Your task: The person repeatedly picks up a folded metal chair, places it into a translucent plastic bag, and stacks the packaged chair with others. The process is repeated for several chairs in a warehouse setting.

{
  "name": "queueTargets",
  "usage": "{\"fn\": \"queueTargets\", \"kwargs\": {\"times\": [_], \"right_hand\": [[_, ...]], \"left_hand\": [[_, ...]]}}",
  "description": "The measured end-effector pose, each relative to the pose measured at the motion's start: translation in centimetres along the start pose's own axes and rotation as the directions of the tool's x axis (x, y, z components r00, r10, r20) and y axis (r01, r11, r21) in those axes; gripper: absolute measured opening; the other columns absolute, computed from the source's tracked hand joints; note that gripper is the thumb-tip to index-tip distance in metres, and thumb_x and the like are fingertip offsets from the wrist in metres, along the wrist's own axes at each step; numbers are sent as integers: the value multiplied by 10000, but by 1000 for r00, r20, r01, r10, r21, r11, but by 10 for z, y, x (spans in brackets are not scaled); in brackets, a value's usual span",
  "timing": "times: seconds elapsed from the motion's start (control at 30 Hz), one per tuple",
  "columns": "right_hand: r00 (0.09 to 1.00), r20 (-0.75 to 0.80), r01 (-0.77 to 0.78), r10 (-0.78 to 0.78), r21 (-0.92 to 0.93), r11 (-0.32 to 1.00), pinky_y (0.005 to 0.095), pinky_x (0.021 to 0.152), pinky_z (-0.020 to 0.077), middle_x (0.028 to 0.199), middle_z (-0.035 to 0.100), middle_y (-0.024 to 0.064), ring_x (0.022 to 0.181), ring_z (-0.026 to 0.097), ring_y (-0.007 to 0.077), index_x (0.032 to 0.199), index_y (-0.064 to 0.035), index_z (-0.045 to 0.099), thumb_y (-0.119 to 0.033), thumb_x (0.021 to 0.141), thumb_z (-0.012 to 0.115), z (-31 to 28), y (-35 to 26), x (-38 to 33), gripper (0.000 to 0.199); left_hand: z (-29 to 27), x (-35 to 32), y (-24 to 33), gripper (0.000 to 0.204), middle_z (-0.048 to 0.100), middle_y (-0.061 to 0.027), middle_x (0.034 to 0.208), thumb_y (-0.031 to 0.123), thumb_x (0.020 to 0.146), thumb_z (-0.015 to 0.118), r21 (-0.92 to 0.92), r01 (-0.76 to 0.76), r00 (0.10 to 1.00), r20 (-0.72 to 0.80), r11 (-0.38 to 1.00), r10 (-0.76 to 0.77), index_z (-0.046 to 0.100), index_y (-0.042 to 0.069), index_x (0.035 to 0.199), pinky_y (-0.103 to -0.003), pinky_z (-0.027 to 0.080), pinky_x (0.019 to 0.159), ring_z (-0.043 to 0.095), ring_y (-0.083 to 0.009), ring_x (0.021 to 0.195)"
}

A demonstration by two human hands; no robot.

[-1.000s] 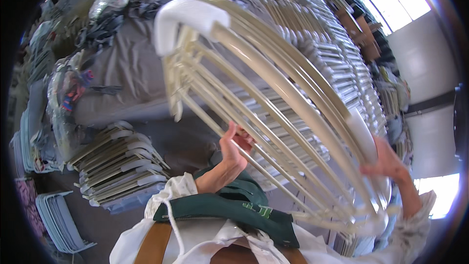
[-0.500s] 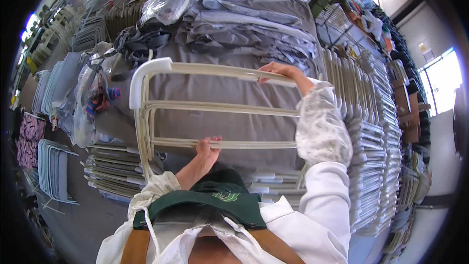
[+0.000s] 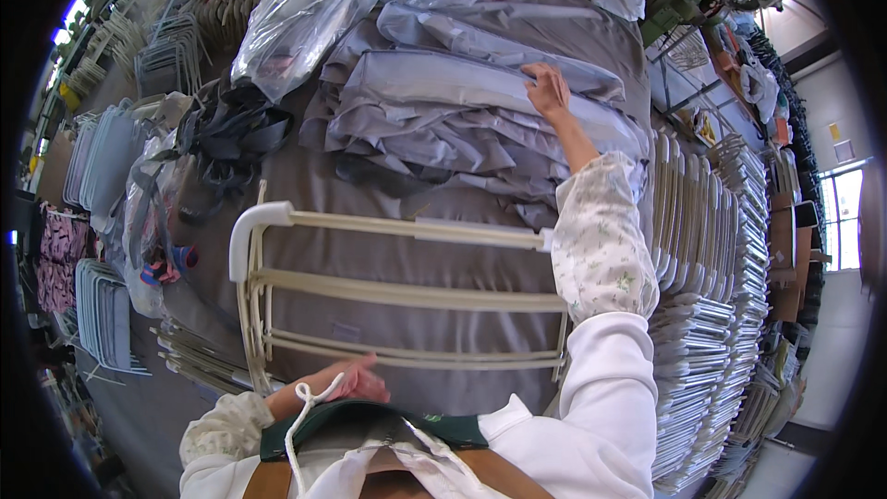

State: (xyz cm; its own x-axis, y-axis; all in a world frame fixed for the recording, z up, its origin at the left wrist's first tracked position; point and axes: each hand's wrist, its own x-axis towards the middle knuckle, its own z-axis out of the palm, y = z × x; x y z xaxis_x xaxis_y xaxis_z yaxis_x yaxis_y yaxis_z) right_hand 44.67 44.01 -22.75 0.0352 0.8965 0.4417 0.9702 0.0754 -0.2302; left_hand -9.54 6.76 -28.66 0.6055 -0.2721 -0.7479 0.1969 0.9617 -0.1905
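- Near the bench's front edge I see a cream frame (image 3: 397, 291) lying flat on the grey cloth (image 3: 305, 189) that covers the bench, its rounded white corner toward the left edge.
- It looks like thin tube or moulded bars: 4 long rails and short end pieces. I judge it light, stiff and smooth, a little awkward because it is wide.
- I would take it by 1 long rail near each end, or at the thick corner, where a grip will not slide.
- My left hand (image 3: 356, 379) rests at the frame's nearest rail, fingers loosely curled; I cannot tell whether they close round the bar.
- My right hand (image 3: 548, 88) reaches far across, toward the back right corner, and lies flat with fingers spread on a stack of folded grey fabric (image 3: 462, 102). It holds nothing that I can see.
- That fabric looks soft, limp and slightly sheeny, likely to slip layer on layer; I would pinch a folded edge, not the middle.
- Clear plastic bags (image 3: 305, 14) lie at the back left, crinkly and slick.
- Black straps (image 3: 226, 134) are heaped at the left edge.
- Stacks of flat grey pieces (image 3: 711, 249) line the right side.
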Motion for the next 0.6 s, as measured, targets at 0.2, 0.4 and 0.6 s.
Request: {"fn": "queueTargets", "kwargs": {"times": [0.2,0.4,0.6], "right_hand": [[976,132,-149,174,-182,972,473,1043,389,1383,542,42,1281,465,279,1231,-184,635,-110,761,683,83,41,53,478],[938,317,-67,139,-228,971,501,1041,366,1261,614,89,1256,484,290,1100,-151,688,-68,806,585,135,46,86,323],[791,-611,-111,23,-107,988,482,900,408,969,663,96,1000,578,340,981,-132,687,-60,861,502,73,72,165,232]], "left_hand": [[137,-55,143,278,716,-98,982,254,950,640,723,-433,876,197,538,440,689,-2,1045,-368,515,907,667,-183,921],[220,-16,418,264,634,-109,1231,154,923,621,727,-97,-170,661,-680,731,661,55,1164,-449,424,989,565,-297,1177],[195,75,479,344,521,-30,1414,305,990,494,687,208,-72,720,-696,690,615,155,1275,-521,193,1159,391,-247,1381]]}}
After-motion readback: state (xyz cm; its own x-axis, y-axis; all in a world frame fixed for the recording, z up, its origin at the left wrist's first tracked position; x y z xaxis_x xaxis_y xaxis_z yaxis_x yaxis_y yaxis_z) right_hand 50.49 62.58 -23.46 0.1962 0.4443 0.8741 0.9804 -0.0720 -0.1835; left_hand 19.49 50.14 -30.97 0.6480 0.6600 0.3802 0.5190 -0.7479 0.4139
